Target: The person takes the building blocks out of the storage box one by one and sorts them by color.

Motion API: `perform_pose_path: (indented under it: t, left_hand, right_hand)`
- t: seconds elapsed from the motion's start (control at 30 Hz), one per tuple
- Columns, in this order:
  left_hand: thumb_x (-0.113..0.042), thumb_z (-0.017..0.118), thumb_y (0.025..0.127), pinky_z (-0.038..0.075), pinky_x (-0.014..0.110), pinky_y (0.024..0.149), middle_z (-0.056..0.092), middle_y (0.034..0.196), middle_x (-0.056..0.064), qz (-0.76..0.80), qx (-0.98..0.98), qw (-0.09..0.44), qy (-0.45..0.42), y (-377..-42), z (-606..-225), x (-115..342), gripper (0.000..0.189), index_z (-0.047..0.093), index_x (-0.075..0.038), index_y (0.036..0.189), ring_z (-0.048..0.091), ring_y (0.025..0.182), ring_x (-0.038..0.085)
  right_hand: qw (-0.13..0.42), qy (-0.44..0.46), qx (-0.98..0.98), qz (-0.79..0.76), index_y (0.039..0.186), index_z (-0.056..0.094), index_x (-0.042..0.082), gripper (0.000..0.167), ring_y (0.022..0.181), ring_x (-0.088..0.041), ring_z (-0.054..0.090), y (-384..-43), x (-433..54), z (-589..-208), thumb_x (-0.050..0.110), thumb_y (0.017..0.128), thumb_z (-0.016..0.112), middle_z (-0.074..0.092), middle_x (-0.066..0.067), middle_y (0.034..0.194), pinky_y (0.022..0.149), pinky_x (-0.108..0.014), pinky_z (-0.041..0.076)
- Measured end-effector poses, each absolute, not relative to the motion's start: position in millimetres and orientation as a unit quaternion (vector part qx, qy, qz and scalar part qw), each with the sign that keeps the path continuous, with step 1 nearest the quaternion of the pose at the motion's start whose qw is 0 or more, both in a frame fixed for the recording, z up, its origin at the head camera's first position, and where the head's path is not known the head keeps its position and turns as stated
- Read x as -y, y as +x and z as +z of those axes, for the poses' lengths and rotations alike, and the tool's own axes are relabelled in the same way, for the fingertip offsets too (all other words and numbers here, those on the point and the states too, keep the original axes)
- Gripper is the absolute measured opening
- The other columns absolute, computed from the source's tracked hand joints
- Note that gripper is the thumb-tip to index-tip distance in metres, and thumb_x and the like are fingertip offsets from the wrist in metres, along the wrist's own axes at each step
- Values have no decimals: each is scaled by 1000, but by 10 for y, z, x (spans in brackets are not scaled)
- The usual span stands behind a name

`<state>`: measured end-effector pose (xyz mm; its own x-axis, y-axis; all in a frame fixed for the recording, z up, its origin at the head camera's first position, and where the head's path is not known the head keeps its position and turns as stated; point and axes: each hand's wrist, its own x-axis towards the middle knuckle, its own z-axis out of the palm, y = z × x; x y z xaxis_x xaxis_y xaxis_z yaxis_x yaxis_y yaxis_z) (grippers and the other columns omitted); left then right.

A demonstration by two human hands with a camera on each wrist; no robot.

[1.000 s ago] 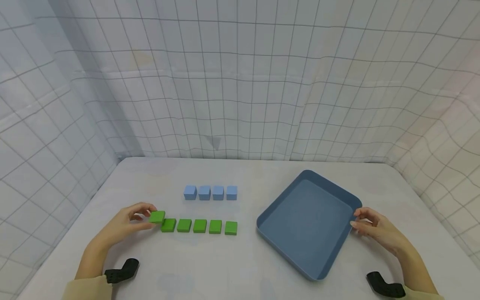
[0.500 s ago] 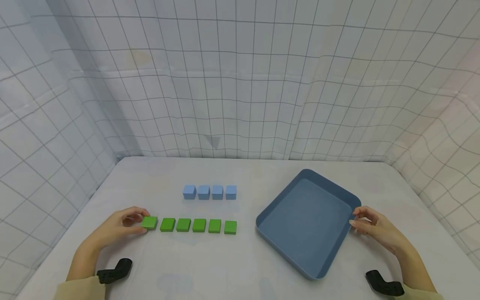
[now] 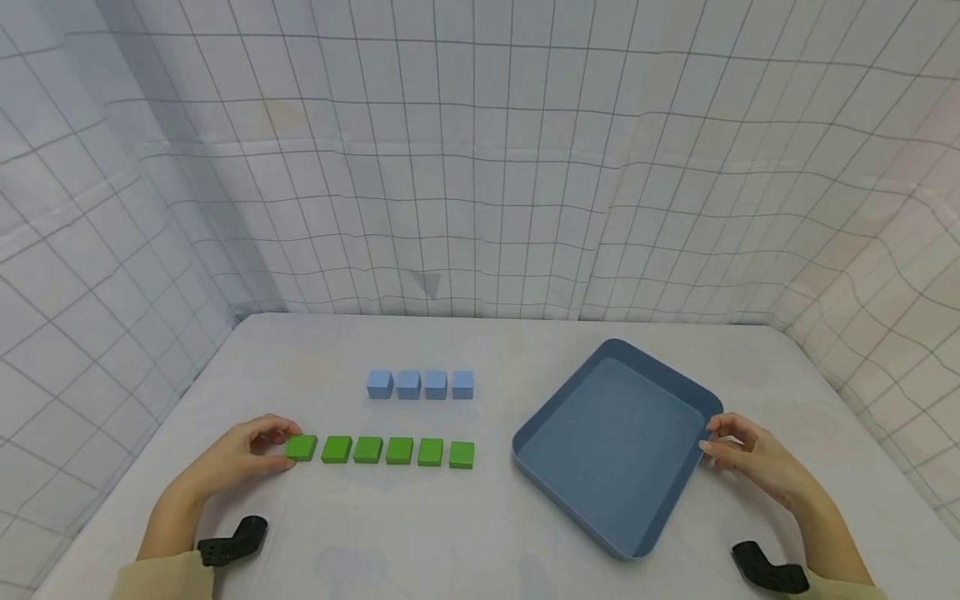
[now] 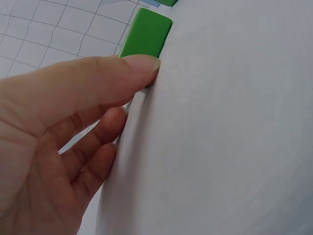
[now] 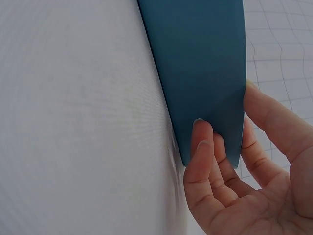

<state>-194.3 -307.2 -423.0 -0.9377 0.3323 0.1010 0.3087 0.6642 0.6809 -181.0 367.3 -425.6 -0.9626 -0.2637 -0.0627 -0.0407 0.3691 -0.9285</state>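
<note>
My left hand [image 3: 243,454] pinches a flat green square block [image 3: 302,447] at the left end of a row, low at the table surface. In the left wrist view, my thumb lies along the near end of this green block [image 4: 146,34]; the fingertips behind it are partly hidden. The other green blocks [image 3: 399,451] continue rightward, spaced apart. My right hand [image 3: 750,454] holds the right side of a blue-grey tray [image 3: 618,433]. In the right wrist view, a digit reaches the rim of the tray [image 5: 200,58] and curled fingers touch its outer wall.
Behind the green row stands a row of several light blue cubes [image 3: 408,385]. The white table [image 3: 420,533] is bordered by white gridded curtains [image 3: 480,183] at the back and sides. A black wrist mount [image 3: 234,542] sits on the left wrist and another [image 3: 768,569] on the right.
My left hand has moved left and down with its green block, from above the neighbouring block to the row's left end. The right hand and tray have stayed put.
</note>
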Motion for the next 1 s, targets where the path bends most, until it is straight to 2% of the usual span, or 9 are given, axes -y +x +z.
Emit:
perform_pose_path:
  t: [0.2, 0.5, 0.57, 0.7, 0.77, 0.83, 0.9, 1.0]
  left_hand:
    - [-11, 74, 75, 41, 19, 71, 56, 94, 0, 367, -913, 18, 176, -1970, -4242, 3058, 34, 60, -2, 104, 46, 82, 2]
    - [-13, 74, 75, 42, 20, 73, 57, 100, 5, 367, -913, 28, 177, -1963, -4214, 3075, 41, 58, -1, 110, 47, 85, -1]
    - [-14, 73, 77, 43, 22, 73, 57, 104, 8, 357, -916, 28, 180, -1958, -4158, 3079, 43, 56, -1, 114, 49, 88, 3]
    - [-18, 65, 85, 43, 32, 76, 51, 117, 16, 330, -929, 25, 164, -1974, -3942, 3052, 47, 47, -1, 125, 50, 98, 22]
    - [-19, 61, 88, 42, 42, 78, 43, 125, 21, 323, -933, 3, 156, -2024, -3802, 3008, 49, 42, 1, 129, 46, 103, 34]
    - [-18, 60, 89, 38, 51, 78, 37, 128, 26, 317, -935, -50, 151, -2090, -3652, 2934, 51, 38, 3, 130, 41, 106, 42]
    - [-17, 59, 89, 32, 61, 81, 32, 130, 30, 308, -934, -110, 144, -2178, -3520, 2845, 54, 35, 6, 132, 34, 110, 50]
    - [-21, 58, 90, 24, 68, 87, 30, 134, 31, 267, -937, -190, 117, -2302, -3360, 2660, 57, 33, 4, 135, 28, 118, 53]
  right_hand:
    - [101, -86, -824, -551, 110, 41, -3, 26, 79, -12, 57, -1789, -3682, -4253, 9, 91, 55, 48, 2, 98, 66, -27, 49]
    - [105, -90, -821, -554, 109, 42, -1, 23, 80, -13, 57, -1801, -3681, -4269, 9, 92, 54, 49, 2, 97, 64, -27, 47]
    - [108, -90, -829, -541, 110, 42, -1, 25, 82, -13, 58, -1810, -3686, -4251, 10, 92, 54, 50, 0, 99, 65, -28, 48]
    - [98, -100, -865, -482, 120, 41, -3, 36, 81, -16, 61, -1848, -3701, -4125, 15, 92, 55, 52, -9, 100, 65, -31, 50]
    - [61, -106, -894, -431, 124, 40, -3, 41, 80, -21, 61, -1885, -3703, -3999, 16, 91, 57, 53, -13, 99, 63, -32, 49]
    - [-3, -107, -921, -375, 126, 42, -3, 45, 82, -30, 60, -1943, -3695, -3853, 17, 90, 59, 54, -19, 99, 62, -33, 48]
    - [-84, -102, -936, -328, 127, 43, -3, 47, 89, -38, 56, -2024, -3649, -3698, 18, 88, 62, 53, -25, 104, 65, -41, 48]
    - [-178, -81, -939, -282, 133, 39, -1, 57, 106, -49, 44, -2164, -3526, -3474, 23, 87, 63, 43, -31, 122, 77, -56, 42]
